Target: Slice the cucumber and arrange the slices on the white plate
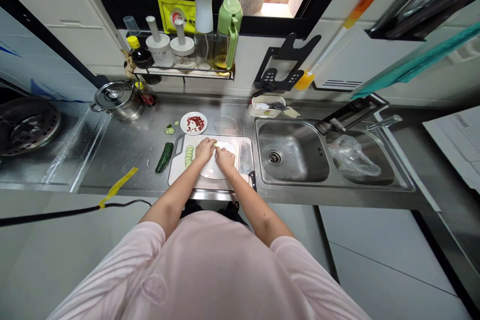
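My left hand (205, 150) and my right hand (225, 158) meet over a white plate (213, 172) that rests on the cutting board (176, 172). Both have bent, closed fingers, and a small pale green bit shows at the left fingertips. What the right fingers hold is hidden. Overlapping cucumber slices (189, 155) lie in a column on the board, left of my left hand. A cleaver (245, 156) lies flat at the board's right side, its dark handle toward me. Left of the board is a dark green cucumber piece (164, 157).
Behind the board sit a plate of chopped red pieces (194, 123) and a few cucumber scraps (170, 130). A steel pot (119, 102) stands back left. The double sink (292, 152) is at right, with a plastic bag (352, 156). Bottles line a wall rack (187, 73).
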`<state>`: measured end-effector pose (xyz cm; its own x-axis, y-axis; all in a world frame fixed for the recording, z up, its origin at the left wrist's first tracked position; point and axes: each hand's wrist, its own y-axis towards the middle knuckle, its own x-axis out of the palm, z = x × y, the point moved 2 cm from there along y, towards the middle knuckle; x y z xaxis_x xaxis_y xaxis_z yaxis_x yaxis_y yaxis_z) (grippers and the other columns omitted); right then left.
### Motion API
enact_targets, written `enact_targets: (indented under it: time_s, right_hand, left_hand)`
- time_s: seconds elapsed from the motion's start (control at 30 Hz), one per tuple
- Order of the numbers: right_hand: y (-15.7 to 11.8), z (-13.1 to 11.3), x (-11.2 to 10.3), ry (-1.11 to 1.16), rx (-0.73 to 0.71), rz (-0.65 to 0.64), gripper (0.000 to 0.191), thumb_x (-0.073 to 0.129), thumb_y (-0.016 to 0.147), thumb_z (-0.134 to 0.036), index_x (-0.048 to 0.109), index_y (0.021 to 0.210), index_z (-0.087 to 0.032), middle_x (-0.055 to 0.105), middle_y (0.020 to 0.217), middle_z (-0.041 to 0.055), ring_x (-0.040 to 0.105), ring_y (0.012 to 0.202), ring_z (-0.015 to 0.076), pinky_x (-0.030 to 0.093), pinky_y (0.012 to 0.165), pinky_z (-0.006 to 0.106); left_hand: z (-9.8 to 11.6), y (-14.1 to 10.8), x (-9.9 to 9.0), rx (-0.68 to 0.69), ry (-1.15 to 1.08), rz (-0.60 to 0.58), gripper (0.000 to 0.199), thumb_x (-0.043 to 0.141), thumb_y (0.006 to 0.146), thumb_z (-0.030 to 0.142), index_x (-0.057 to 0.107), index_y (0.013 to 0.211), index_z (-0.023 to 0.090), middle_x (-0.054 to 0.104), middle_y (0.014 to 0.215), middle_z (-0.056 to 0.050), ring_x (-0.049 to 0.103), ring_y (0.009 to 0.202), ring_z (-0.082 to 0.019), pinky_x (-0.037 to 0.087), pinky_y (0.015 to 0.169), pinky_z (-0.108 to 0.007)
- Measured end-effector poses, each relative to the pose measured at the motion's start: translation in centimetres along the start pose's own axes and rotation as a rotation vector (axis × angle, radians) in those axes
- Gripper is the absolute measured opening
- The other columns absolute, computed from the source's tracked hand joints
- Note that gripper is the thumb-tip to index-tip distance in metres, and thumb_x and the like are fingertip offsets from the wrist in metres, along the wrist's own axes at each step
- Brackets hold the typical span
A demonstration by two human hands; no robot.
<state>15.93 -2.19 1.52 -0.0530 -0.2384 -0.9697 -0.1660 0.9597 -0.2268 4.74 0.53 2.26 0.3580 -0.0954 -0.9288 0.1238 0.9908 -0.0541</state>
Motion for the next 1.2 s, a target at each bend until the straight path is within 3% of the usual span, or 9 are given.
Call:
enact_targets:
  time_s: [0.27,0.93,1.2]
  right_hand:
    - [-0.4,0.7,0.2,0.058,-0.005,-0.020,0.042,0.017,0.101,-0.034,0.046,0.129,-0.027,0.057,0.112,0.0088,0.058,0.090,0.0174,0.039,0.078,0.028]
    - [-0.3,0.4,-1.0,0.059,0.012,-0.006,0.038,0.022,0.100,-0.031,0.052,0.122,-0.022,0.060,0.105,0.0094,0.061,0.088,0.0177,0.041,0.075,0.028]
    - [-2.6,0.9,-0.9,0.185,-0.003,0.047,0.038,0.027,0.099,-0.032,0.049,0.129,-0.023,0.060,0.114,0.0086,0.059,0.095,0.0174,0.040,0.080,0.026]
  left_hand:
    - [0.0,0.0,0.1,-0.011,-0.002,0.003,0.028,0.047,0.090,0.032,0.057,0.117,0.031,0.056,0.108,-0.006,0.049,0.104,-0.021,0.040,0.081,-0.030]
    - [1.1,0.1,-0.8,-0.083,0.025,-0.066,0.029,0.048,0.089,0.031,0.055,0.117,0.030,0.056,0.111,-0.007,0.051,0.104,-0.022,0.040,0.081,-0.032]
    - [1.3,0.3,-0.7,-0.076,0.064,-0.071,0.028,0.047,0.089,0.030,0.055,0.115,0.027,0.057,0.108,-0.008,0.054,0.098,-0.022,0.041,0.080,-0.032]
